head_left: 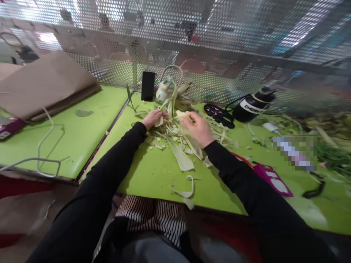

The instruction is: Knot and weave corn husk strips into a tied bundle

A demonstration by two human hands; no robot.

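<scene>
My left hand [153,119] is closed, its fingers pinching the base of a bundle of pale green corn husk strips [172,101] that rises above the table. To the right, my right hand [201,130] has its fingers pinched on a pale yellowish husk strip [182,114]. That hand is slightly blurred. Beneath both hands lies a heap of torn husk scraps [172,130]. A broad flat husk piece [181,156] stretches from the heap toward me, and a curled strip [189,188] lies near the front edge.
A light-coloured bottle [163,93] and dark phone [148,86] stand behind my hands. On the right are black scissors [218,114], a tipped black bottle [251,107] and a purple tag [272,179]. Brown paper [52,86] lies left; a perforated metal screen [233,51] closes the back.
</scene>
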